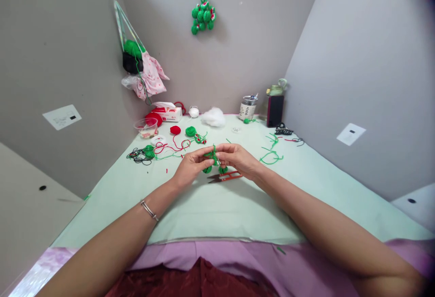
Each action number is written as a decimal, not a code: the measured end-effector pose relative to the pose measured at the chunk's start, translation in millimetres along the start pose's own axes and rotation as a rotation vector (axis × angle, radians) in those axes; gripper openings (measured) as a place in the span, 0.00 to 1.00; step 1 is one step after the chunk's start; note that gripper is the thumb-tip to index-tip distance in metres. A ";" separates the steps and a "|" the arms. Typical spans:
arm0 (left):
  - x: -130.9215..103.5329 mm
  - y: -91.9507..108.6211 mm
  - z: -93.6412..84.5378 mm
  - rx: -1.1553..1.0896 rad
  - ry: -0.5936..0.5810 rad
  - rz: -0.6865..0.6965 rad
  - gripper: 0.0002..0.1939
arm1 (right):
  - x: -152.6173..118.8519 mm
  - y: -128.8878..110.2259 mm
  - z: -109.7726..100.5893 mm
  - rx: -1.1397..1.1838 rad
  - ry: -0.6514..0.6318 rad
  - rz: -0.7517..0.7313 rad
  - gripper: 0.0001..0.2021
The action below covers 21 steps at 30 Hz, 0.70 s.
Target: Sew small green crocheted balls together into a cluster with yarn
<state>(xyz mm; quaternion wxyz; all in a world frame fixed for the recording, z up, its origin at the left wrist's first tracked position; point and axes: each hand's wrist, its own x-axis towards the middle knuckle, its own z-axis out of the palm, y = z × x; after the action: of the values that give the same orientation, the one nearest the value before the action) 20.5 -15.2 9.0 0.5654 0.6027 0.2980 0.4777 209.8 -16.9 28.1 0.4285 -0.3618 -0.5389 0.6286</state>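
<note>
Close together above the middle of the table, my left hand (195,165) and my right hand (236,157) both pinch a small green crocheted piece (215,154). Round green balls (207,169) dangle below the fingers. A thin shiny sliver shows by my right fingertips, too small to name. Just beneath my right hand lies a pair of orange-handled thread snips (224,177), blades pointing left. My fingers cover part of the green piece.
Left of my hands lie a green yarn ball (190,131), a red yarn ball (175,130) and tangled dark cord (139,155). White stuffing (213,117), a pen jar (248,107) and a phone (275,111) stand behind. Green yarn scraps (272,155) lie to the right.
</note>
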 end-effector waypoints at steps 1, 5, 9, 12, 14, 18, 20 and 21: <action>0.1 -0.2 0.1 -0.010 0.002 0.002 0.24 | 0.7 0.7 -0.7 -0.011 0.002 -0.010 0.13; 0.3 1.5 -0.9 -0.044 0.008 -0.011 0.26 | 3.2 0.4 -6.1 -0.042 -0.008 -0.022 0.13; 1.7 6.0 -5.6 -0.060 0.015 0.005 0.27 | 8.9 -0.7 -24.5 -0.058 0.053 -0.002 0.13; 3.5 5.4 -8.6 -0.069 0.038 0.008 0.27 | 14.1 -2.4 -40.1 0.046 0.136 0.014 0.12; 4.4 2.5 -8.7 -0.070 0.071 -0.026 0.29 | 14.9 -6.1 -43.7 0.186 0.185 -0.015 0.11; 3.5 -3.3 -5.8 -0.038 0.049 -0.057 0.29 | 6.5 -19.5 -30.4 0.382 0.138 -0.140 0.10; 2.0 -3.5 -4.0 -0.038 0.008 -0.043 0.28 | 0.5 -25.8 -21.1 0.432 0.081 -0.164 0.09; 1.2 -2.6 -3.2 -0.045 -0.006 -0.039 0.27 | -1.5 -27.8 -18.0 0.444 0.052 -0.159 0.08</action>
<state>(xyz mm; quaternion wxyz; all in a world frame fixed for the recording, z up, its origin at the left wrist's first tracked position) 18.5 -12.4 6.5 0.5889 0.5855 0.2970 0.4713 231.0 -10.3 52.7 0.5596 -0.2311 -0.4031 0.6862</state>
